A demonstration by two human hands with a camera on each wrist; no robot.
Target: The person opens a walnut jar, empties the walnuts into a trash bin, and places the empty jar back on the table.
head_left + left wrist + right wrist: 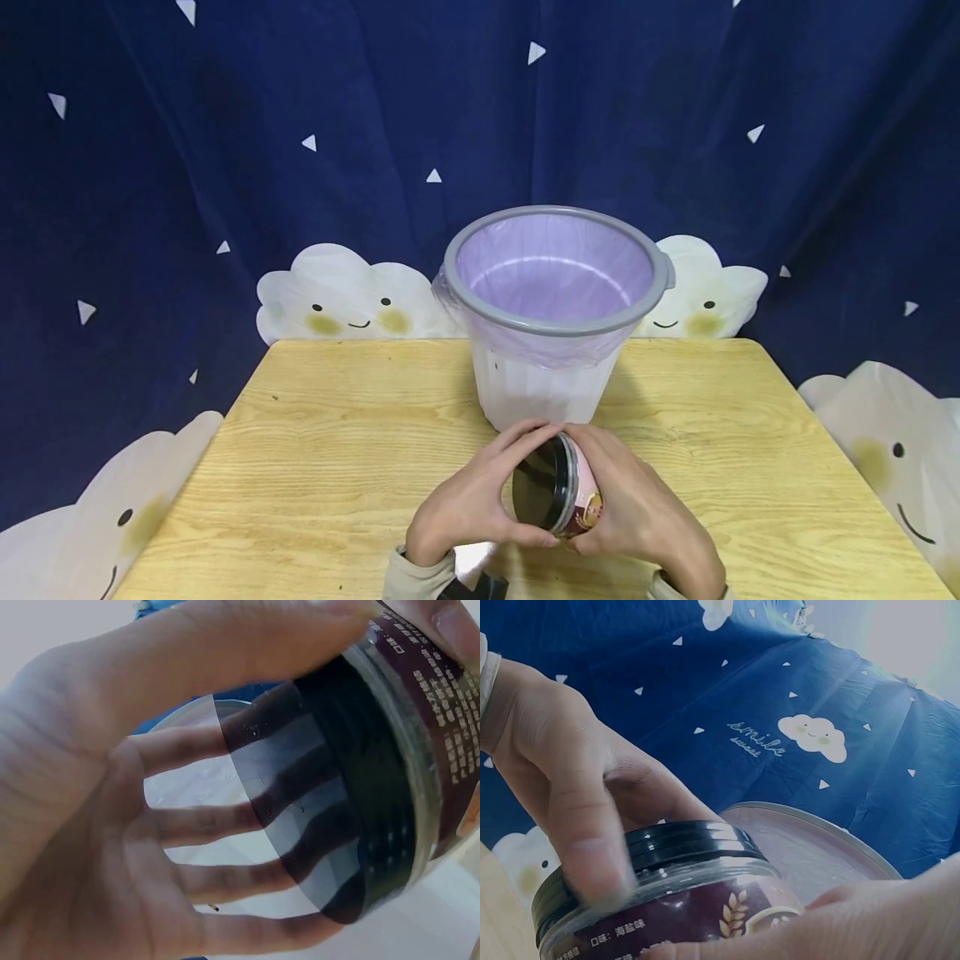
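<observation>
A round jar (588, 504) with a pink and maroon label lies tilted on its side between both hands, over the table front. Its black lid (558, 483) faces left and has a dark see-through top. My left hand (468, 508) grips the lid by its edge, thumb near me and fingers on the far side. Through the top of the lid (375, 802) those fingers show in the left wrist view. Around the jar's body my right hand (641, 504) curls, holding the labelled part. In the right wrist view the label (682, 911) carries white print and a wheat ear.
Just beyond the hands stands a white bin (543, 387) with a grey rim and a thin purple liner (555, 275). Both are on a wooden table (345, 450). A dark blue curtain (360, 108) with white triangles and smiling clouds hangs behind and at the sides.
</observation>
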